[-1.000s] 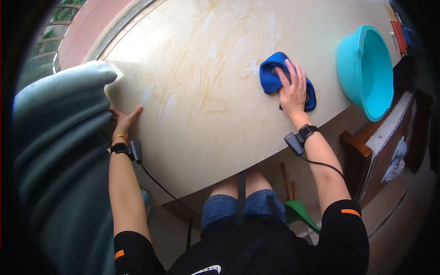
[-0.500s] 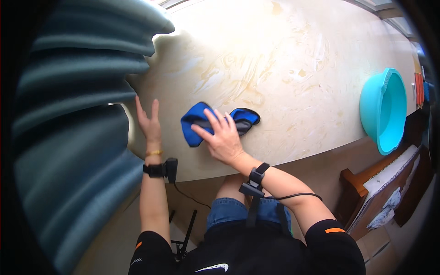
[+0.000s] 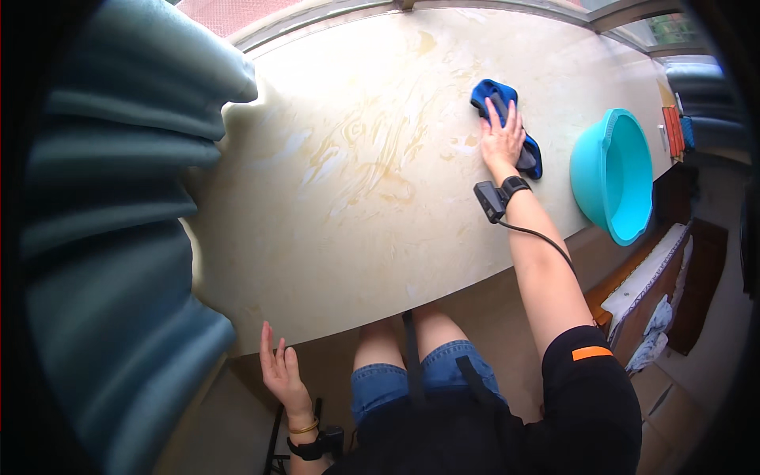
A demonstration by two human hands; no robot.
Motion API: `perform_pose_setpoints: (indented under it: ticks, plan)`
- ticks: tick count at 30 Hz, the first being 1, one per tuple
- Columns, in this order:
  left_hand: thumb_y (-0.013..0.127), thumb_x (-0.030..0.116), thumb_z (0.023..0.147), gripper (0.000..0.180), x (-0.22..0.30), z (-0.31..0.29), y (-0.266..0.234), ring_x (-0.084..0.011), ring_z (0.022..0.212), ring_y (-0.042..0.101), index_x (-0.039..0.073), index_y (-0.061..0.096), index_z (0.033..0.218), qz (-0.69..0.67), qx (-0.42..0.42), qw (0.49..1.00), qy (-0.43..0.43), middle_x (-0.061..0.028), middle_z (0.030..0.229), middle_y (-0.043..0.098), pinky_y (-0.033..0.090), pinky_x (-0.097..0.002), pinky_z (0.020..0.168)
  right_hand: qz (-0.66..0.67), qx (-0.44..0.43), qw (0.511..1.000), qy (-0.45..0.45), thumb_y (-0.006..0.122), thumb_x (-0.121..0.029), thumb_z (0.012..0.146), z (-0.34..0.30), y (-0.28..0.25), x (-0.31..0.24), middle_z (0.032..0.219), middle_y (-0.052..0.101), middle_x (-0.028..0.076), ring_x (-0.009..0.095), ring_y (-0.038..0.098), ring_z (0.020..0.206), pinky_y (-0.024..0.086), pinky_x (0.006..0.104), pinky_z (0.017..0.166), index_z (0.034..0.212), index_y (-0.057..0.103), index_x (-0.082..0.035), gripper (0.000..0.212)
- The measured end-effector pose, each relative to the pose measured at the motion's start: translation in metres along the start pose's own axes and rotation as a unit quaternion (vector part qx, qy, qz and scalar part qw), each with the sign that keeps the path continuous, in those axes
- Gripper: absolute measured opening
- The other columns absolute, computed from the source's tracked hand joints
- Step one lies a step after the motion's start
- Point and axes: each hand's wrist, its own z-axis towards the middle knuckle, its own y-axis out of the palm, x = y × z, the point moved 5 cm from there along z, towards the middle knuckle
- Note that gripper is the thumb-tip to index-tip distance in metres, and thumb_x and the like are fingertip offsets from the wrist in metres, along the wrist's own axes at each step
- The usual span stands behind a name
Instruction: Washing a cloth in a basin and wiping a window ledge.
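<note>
My right hand (image 3: 502,142) lies on a blue and dark grey cloth (image 3: 529,155), pressing it against the marbled cream tabletop (image 3: 356,237). Its fingers are stretched and spread over the cloth, which sticks out beyond the fingertips and beside the palm. At the lower left, just in front of the table's near edge, my left hand (image 3: 283,378) hovers with its fingers extended and nothing in it. A turquoise plastic basin (image 3: 590,170) stands on the table to the right of the cloth.
A blue-green curtain (image 3: 119,190) hangs in folds over the table's left end. Window frames (image 3: 317,17) run along the far edge. Orange-red items (image 3: 673,131) lie at the far right. Wooden furniture with a white cover (image 3: 645,269) stands below the basin.
My right hand and the cloth have moved far to the right and away from me. My left hand has drawn back off the tabletop, beside the near edge. The view has shifted too.
</note>
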Motion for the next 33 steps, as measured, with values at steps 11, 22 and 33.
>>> perform_pose_setpoints:
  ticks: [11,22,33]
  plan:
    - [0.052,0.002,0.093,0.05,0.053,-0.023,0.078,-0.0272,0.127,0.048,-0.003,0.038,0.141,-0.072,-0.097,0.993,0.016,-0.0171,0.141,0.045,0.042,-0.0388,0.104,0.147,-0.07,0.965,-0.204,0.069,-0.017,0.074,-0.173,-0.109,-0.046,0.138,0.045,0.005,0.027,0.048,0.114,0.042,0.0391,0.093,0.125,0.06,-0.035,0.055]
    - [0.057,0.003,0.094,0.064,0.095,-0.121,0.372,-0.0291,0.123,0.051,-0.001,0.023,0.148,-0.176,-0.339,0.919,-0.1,-0.0222,0.144,0.039,0.049,-0.0382,0.098,0.176,-0.169,0.943,-0.227,0.054,-0.016,0.085,-0.181,-0.079,0.131,0.156,0.023,-0.002,0.026,0.024,0.142,0.026,0.0439,0.114,0.128,0.059,-0.031,0.046]
    - [0.079,0.023,0.074,0.085,0.02,-0.155,0.653,-0.0312,0.131,0.039,0.006,0.03,0.142,-0.005,-0.249,0.95,-0.186,-0.0134,0.145,0.034,0.054,-0.0441,0.083,0.229,-0.345,0.889,-0.198,0.05,-0.031,0.091,-0.158,-0.078,0.254,0.156,0.023,0.009,0.033,0.019,0.143,0.021,0.051,0.114,0.136,0.051,-0.021,0.046]
